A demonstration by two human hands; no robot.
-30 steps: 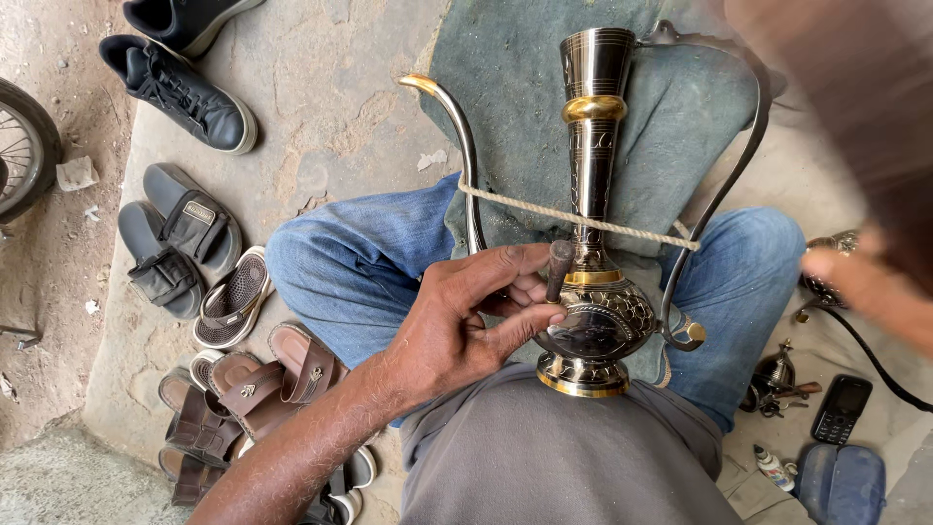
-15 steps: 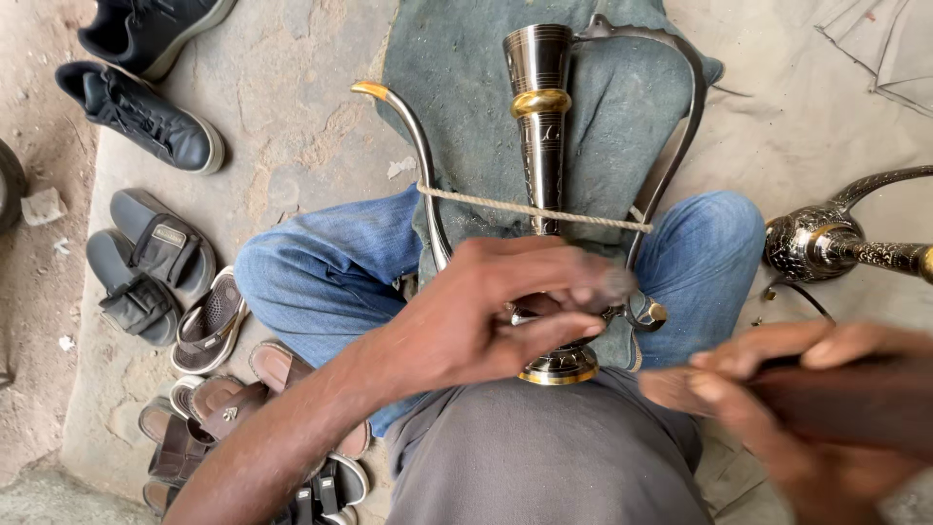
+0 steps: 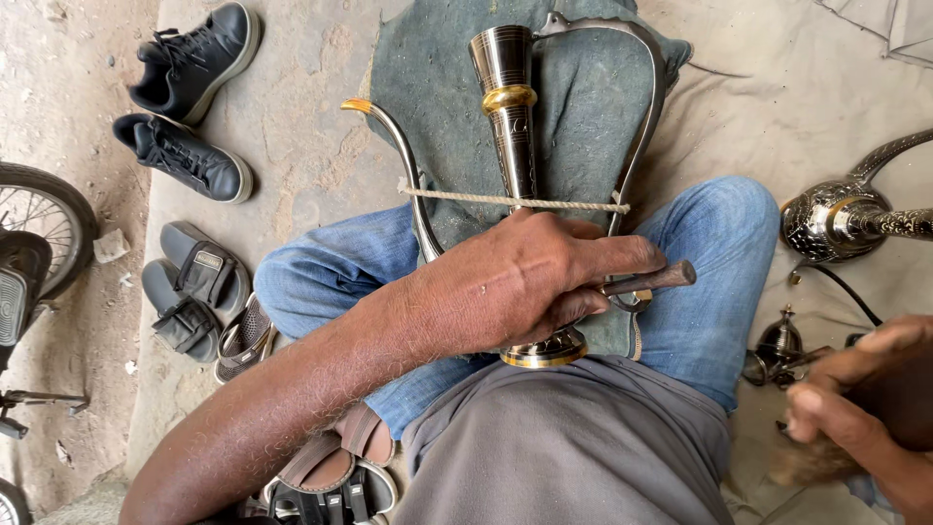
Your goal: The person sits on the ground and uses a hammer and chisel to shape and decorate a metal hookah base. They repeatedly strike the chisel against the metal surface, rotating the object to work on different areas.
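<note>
A small pale rectangular label [image 3: 207, 260] is sitting on the strap of a dark sandal [image 3: 194, 282], lying at the left beside the dark shoes [image 3: 185, 156].

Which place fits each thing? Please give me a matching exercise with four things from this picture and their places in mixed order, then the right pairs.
Things:
1. tall metal ewer
2. black shoes
3. thin rod
4. rope

Places:
A. on the ground at the upper left
B. held in the left hand
C. upright between the knees, on the green cloth
D. stretched across the ewer's neck, from spout to handle

Right pairs: 1-C, 2-A, 3-B, 4-D
</note>
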